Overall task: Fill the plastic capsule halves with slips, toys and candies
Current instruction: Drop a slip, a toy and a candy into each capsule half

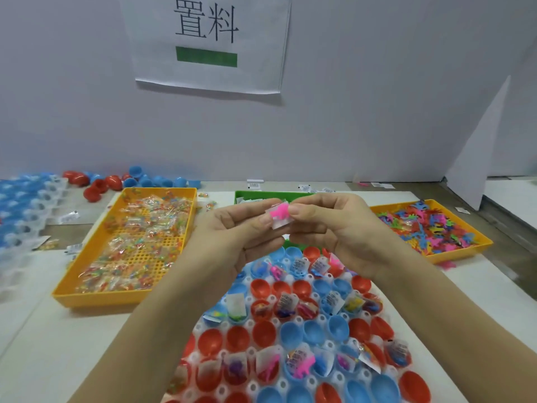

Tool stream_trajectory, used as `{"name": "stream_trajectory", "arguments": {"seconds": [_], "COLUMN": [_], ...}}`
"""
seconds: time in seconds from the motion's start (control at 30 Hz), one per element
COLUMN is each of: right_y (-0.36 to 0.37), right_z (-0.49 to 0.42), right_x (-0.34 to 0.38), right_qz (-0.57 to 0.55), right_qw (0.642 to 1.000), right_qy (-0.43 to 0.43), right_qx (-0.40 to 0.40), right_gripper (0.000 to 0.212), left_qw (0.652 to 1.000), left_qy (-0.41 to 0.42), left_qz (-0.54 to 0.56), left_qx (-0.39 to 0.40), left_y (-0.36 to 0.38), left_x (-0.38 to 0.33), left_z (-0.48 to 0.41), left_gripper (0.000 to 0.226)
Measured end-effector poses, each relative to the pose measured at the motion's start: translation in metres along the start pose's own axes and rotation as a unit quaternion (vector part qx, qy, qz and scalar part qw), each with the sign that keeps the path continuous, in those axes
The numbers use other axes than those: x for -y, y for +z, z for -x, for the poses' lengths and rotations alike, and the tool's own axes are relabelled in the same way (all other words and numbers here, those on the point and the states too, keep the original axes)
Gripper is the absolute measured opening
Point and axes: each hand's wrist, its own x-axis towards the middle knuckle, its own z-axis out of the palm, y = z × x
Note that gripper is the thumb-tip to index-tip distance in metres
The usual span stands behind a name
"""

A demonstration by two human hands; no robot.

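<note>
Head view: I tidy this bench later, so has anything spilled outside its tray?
Yes. A stray pink toy lies on the table just in front of the right tray, candy packets lie left of the left tray, and loose capsule halves sit by the wall.

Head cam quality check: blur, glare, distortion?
Head view: light even and soft, no hard shadows; capsule trays at left edge smeared; pink toy, pinched by left hand and right hand, slightly soft; small highlights on loose red capsules; wide-angle stretch toward corners.
</note>
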Motion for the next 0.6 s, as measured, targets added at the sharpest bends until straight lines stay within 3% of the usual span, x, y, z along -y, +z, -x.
{"name": "stream_trajectory", "arguments": {"seconds": [0.13,0.37,0.47,0.6], "right_y": [0.001,0.011,0.017,0.023], "right_z": [0.006,0.038,0.060,0.087], "right_x": [0.005,0.014,0.012,0.004], "right_qz": [0.015,0.091,0.115,0.114], "right_qw": [1.000,0.995,0.992,0.989], "right_qy": [0.000,-0.025,-0.048,-0.086], "right_qx": [-0.006,-0.017,-0.024,-0.042], "right_gripper": [0.024,0.019,0.008,0.009], "left_qw": [1.000,0.986,0.969,0.938], "left_qy": [0.010,0.121,0.184,0.241], "left_qz": [-0.017,-0.101,-0.138,-0.218], "left_qx": [-0.003,-0.056,-0.089,-0.116], "left_y": [0.003,0.021,0.033,0.048], "left_x": [-0.003,0.008,0.019,0.033], "left_z": [0.004,0.026,0.045,0.076], "left_gripper": [0.044,0.032,0.025,0.034]}}
